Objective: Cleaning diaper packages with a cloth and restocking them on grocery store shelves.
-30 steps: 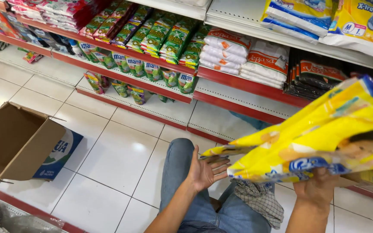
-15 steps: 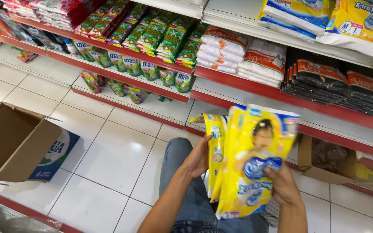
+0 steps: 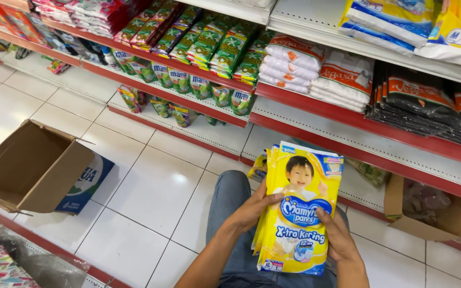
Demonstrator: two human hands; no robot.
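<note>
Yellow diaper packs (image 3: pixel 297 213) between left hand (image 3: pixel 252 210), right hand (image 3: pixel 340 237) (above knee), near shelf edge (image 3: pixel 358 128)

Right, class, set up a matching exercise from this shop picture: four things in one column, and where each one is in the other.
Things:
1. yellow packs
2. open cardboard box
3. black packets
4. green pouches

Places:
A. on the white floor tiles, lower left
B. upper red-edged shelf, middle
C. between the left hand and right hand
D. shelf at the right

Pairs: 1-C, 2-A, 3-D, 4-B
</note>
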